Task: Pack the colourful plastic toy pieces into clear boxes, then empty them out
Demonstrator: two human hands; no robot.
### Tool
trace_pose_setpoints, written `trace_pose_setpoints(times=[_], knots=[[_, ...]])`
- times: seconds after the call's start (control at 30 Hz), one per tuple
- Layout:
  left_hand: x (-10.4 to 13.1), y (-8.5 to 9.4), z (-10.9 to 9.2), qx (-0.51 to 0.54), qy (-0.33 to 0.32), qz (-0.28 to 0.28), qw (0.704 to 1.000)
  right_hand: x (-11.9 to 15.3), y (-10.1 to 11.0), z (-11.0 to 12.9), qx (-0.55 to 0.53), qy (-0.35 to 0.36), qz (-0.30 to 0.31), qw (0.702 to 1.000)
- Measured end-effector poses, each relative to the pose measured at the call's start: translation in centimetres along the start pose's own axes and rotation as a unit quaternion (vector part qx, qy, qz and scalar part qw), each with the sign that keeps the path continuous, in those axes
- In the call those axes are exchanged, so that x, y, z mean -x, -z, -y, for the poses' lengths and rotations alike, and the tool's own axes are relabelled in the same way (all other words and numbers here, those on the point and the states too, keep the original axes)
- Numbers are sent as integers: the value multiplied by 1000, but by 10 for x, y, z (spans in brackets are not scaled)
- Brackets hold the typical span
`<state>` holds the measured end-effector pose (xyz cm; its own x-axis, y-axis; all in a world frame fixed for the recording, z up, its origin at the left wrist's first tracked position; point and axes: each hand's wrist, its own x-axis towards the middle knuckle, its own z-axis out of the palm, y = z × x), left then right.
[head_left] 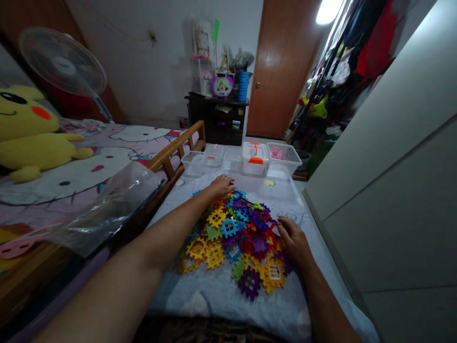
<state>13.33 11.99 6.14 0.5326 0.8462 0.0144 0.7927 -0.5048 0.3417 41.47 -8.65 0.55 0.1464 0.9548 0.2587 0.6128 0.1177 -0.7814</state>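
Note:
A heap of colourful interlocking plastic pieces [246,228] lies on a pale blue cloth [203,286]. At the far edge of the heap is my left hand [222,186], its fingers partly curled near a small purple piece; whether it grips that piece is unclear. My right hand [293,238] rests at the heap's right side, thumb and fingers apart, beside red and white pieces. Nearest to me in the heap are a purple square [250,282] and a yellow piece with a white window [274,272].
Several clear plastic boxes stand beyond the heap, among them a lidded box with orange latches [254,159] and an open box [283,162] with a pink item. A wooden rail [178,147] and plastic bag [110,205] lie left; a white cabinet [392,190] stands right.

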Motion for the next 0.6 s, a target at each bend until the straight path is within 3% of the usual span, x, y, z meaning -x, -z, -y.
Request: trace_pose_setpoints(times=[0.1,0.2,0.4,0.53,0.6], knots=[[-16,-12,-3,-16,17,56,998,0,-1,-1,3,-3,17,1000],[-17,-18,-5,-26,7,99,995,0,-2,1,3,5,36,999],[7,-14,-10,-20,-44,134,990,-6,5,0,-3,-8,48,999],[27,-9,-19,-6,-83,148,986,-35,7,-1,26,-10,41,999],[35,-7,-25,-5,-87,148,985,-53,2,2,36,1,66,997]])
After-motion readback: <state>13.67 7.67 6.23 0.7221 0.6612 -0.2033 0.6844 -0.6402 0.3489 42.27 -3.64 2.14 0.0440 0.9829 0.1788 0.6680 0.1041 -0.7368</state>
